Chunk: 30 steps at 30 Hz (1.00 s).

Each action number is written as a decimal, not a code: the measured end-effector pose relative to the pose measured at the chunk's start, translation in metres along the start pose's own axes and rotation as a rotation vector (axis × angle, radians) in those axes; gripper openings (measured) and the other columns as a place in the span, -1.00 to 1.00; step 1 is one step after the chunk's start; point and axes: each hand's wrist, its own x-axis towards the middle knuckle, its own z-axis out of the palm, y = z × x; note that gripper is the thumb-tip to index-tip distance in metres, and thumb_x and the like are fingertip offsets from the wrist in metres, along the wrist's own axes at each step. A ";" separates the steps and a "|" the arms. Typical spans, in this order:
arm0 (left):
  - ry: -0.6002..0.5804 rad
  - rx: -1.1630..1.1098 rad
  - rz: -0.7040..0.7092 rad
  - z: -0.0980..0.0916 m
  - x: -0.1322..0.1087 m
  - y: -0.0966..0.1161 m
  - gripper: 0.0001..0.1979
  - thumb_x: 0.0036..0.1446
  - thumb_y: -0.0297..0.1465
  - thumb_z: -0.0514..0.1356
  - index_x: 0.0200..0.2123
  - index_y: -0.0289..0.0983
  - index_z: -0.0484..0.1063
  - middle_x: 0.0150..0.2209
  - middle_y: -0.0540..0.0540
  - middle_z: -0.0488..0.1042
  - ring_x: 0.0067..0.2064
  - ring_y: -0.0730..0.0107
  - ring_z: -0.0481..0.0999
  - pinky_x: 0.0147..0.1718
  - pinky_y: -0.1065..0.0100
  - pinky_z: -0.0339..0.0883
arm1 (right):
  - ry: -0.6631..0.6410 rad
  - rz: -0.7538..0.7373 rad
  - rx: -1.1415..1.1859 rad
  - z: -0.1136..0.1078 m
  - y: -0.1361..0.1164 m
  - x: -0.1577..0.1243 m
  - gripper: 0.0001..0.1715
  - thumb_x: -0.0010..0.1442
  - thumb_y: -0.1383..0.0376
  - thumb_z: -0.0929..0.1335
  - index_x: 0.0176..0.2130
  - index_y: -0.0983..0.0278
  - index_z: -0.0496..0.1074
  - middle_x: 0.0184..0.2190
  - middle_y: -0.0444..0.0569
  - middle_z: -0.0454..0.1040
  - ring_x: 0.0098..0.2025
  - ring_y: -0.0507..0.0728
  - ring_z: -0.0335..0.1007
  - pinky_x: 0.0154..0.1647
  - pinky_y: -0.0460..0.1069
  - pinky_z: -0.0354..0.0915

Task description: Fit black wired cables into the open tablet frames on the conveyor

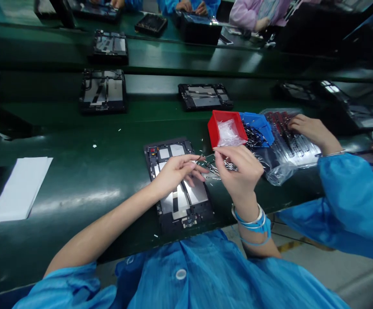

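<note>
An opened tablet (166,206), its inner parts showing, lies on the green bench in front of me. Above its upper right part, my left hand (179,170) pinches a small thin dark part (200,159) between thumb and forefinger. Close by on the right, my right hand (240,169) is closed in a pinch on a thin pale strip (210,155), held near that dark part. Under and between the hands lies a pile of small black and silver parts (212,169). The exact kind of both held pieces is too small to make out.
Behind my right hand stand a red bin (211,128) of clear strips and a blue bin (265,126) of dark parts. A co-worker's hand (308,128) reaches over a plastic tray (297,150). White sheets (20,189) lie left; other open tablets (102,91) stand behind.
</note>
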 end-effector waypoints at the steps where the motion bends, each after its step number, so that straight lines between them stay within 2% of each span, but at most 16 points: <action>1: 0.012 -0.033 -0.004 -0.001 0.001 -0.001 -0.67 0.26 -0.45 0.08 0.06 -0.46 0.34 -0.28 -0.26 0.59 -0.31 0.27 0.62 -0.49 0.42 0.44 | 0.025 -0.016 0.001 0.002 -0.001 -0.001 -0.82 0.19 0.46 0.35 -0.30 0.21 0.53 -0.40 -0.06 0.61 -0.37 0.09 0.51 -0.34 0.00 0.40; 6: 0.047 -0.029 0.075 -0.002 0.001 -0.006 -0.57 0.23 -0.43 0.15 0.15 -0.36 0.21 -0.34 -0.09 0.55 -0.45 0.41 0.57 -0.40 0.40 0.47 | -0.061 -0.111 0.078 0.014 -0.011 -0.009 -0.86 0.18 0.47 0.36 -0.31 0.28 0.52 -0.40 0.00 0.61 -0.36 0.10 0.47 -0.35 0.00 0.41; 13: 0.063 0.252 0.136 0.002 -0.006 -0.001 -0.43 0.25 -0.55 0.00 0.32 -0.30 0.03 -0.13 -0.17 0.55 -0.41 0.45 0.56 -0.29 0.35 0.46 | -0.140 -0.056 0.166 0.015 -0.007 -0.014 -0.89 0.20 0.44 0.36 -0.33 0.29 0.51 -0.38 0.02 0.60 -0.33 0.10 0.44 -0.33 0.00 0.40; 18: 0.071 0.386 0.153 0.000 -0.005 -0.002 -0.37 0.22 -0.59 -0.02 0.36 -0.31 0.00 -0.24 -0.14 0.58 -0.39 0.43 0.56 -0.28 0.34 0.44 | -0.143 -0.061 0.141 0.018 -0.010 -0.014 -0.84 0.18 0.47 0.34 -0.35 0.29 0.51 -0.41 0.02 0.59 -0.36 0.10 0.43 -0.36 -0.01 0.36; 21: 0.061 0.236 0.113 -0.005 -0.002 -0.004 -0.34 0.24 -0.53 0.03 0.38 -0.32 -0.09 -0.22 -0.19 0.59 -0.33 0.36 0.59 -0.36 0.36 0.46 | -0.070 -0.002 0.031 0.019 0.016 -0.008 -0.82 0.19 0.43 0.32 -0.36 0.25 0.52 -0.45 -0.03 0.58 -0.41 0.09 0.44 -0.35 -0.01 0.35; 24: 0.057 0.016 0.105 -0.010 0.002 -0.004 -0.22 0.24 -0.42 0.13 0.40 -0.32 -0.24 -0.20 -0.23 0.59 -0.28 0.29 0.61 -0.43 0.39 0.46 | 0.021 0.261 -0.239 0.018 0.059 0.000 -0.80 0.20 0.37 0.30 -0.34 0.23 0.54 -0.49 -0.05 0.56 -0.47 0.11 0.42 -0.39 0.02 0.33; 26: 0.064 -0.078 0.105 -0.013 0.003 -0.003 -0.13 0.21 -0.38 0.19 0.40 -0.33 -0.30 -0.25 -0.21 0.61 -0.33 0.29 0.61 -0.47 0.40 0.45 | -0.001 0.343 -0.356 0.018 0.078 0.004 -0.78 0.17 0.37 0.31 -0.23 0.23 0.55 -0.37 0.00 0.58 -0.34 0.19 0.46 -0.32 0.08 0.34; 28: 0.065 -0.132 0.079 -0.014 0.003 -0.001 -0.09 0.19 -0.37 0.21 0.40 -0.35 -0.33 -0.31 -0.18 0.61 -0.40 0.30 0.60 -0.52 0.41 0.43 | -0.030 0.251 -0.297 0.020 0.077 0.004 -0.73 0.18 0.35 0.33 -0.12 0.21 0.54 -0.24 0.02 0.59 -0.21 0.21 0.46 -0.22 0.10 0.36; 30: 0.054 -0.155 0.048 -0.012 0.003 0.000 -0.09 0.18 -0.39 0.20 0.40 -0.36 -0.33 -0.35 -0.16 0.61 -0.44 0.31 0.59 -0.55 0.41 0.41 | -0.102 0.050 -0.123 0.023 0.059 0.001 -0.72 0.21 0.35 0.34 -0.07 0.20 0.52 -0.21 0.01 0.58 -0.18 0.17 0.45 -0.21 0.06 0.37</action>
